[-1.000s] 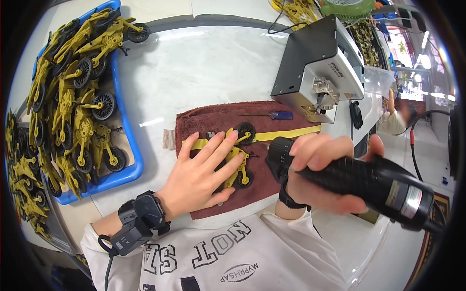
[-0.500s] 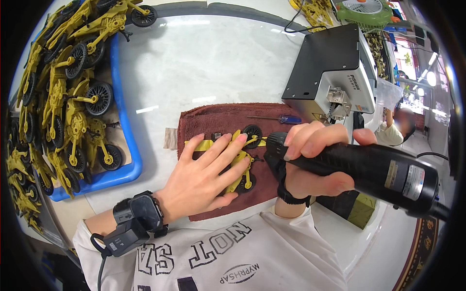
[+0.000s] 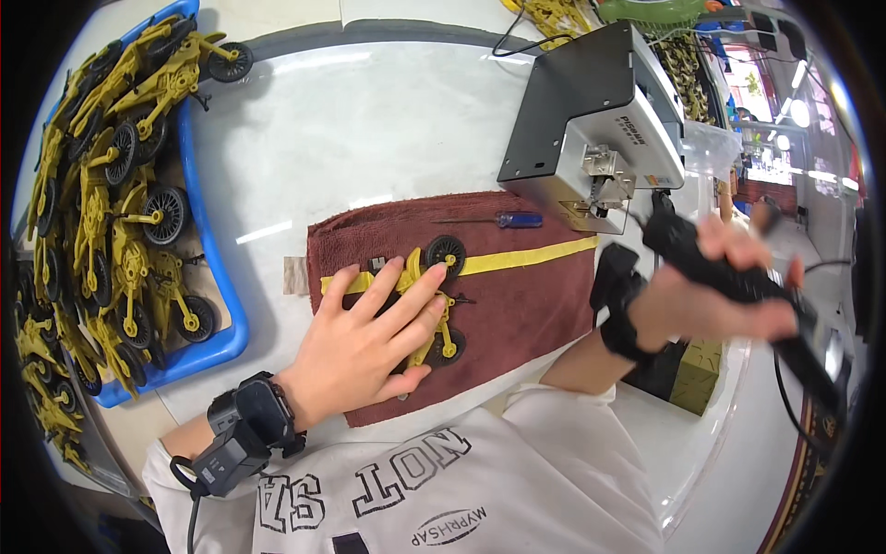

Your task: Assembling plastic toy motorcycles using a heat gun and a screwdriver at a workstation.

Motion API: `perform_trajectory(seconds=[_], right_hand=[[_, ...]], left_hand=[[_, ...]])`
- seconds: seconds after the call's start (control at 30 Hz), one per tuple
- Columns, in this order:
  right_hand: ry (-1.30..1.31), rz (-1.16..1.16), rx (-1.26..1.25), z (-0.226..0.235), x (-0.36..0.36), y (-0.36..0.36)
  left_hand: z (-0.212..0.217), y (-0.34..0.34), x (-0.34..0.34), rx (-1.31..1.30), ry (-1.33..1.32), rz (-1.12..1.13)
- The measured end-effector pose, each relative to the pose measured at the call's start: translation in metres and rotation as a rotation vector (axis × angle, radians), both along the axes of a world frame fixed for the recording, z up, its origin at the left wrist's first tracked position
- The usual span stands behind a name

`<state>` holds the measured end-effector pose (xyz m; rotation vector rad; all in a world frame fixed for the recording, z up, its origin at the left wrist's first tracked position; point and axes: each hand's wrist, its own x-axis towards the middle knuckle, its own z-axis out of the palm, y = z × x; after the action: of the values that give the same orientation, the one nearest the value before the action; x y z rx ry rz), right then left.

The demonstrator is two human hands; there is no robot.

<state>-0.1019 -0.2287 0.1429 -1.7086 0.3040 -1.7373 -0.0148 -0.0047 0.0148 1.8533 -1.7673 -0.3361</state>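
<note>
Left hand: the left hand lay flat, fingers spread and pressed down on the yellow toy motorcycle, pinning it rather than gripping it.
Right hand: the right hand was clamped around the black power screwdriver, held off to the right above the table edge; the picture was blurred there.
Toy position: it lay on its side on the maroon towel, across the towel's yellow stripe, with one black wheel clear above the fingers and one below.
Handling, judged: thin moulded plastic, probably light and stiff; the fork and spokes looked like the parts most likely to snap. The frame's middle seemed the safest place to bear down.
Surface: the soft towel probably kept the toy from skidding.
Nearby: a small blue-handled screwdriver lay on the towel near the grey box machine; a blue tray on the left held many similar toys.
</note>
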Motion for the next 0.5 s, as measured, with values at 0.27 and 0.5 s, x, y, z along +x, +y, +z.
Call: perform_trajectory(seconds=[0.27, 0.5], right_hand=[[0.247, 0.227, 0.315, -0.066, -0.007, 0.035], [-0.038, 0.573, 0.206, -0.038, -0.010, 0.078]], left_hand=[[-0.005, 0.002, 0.004, -0.005, 0.040, 0.030], [-0.001, 0.006, 0.005, -0.023, 0.089, 0.016]])
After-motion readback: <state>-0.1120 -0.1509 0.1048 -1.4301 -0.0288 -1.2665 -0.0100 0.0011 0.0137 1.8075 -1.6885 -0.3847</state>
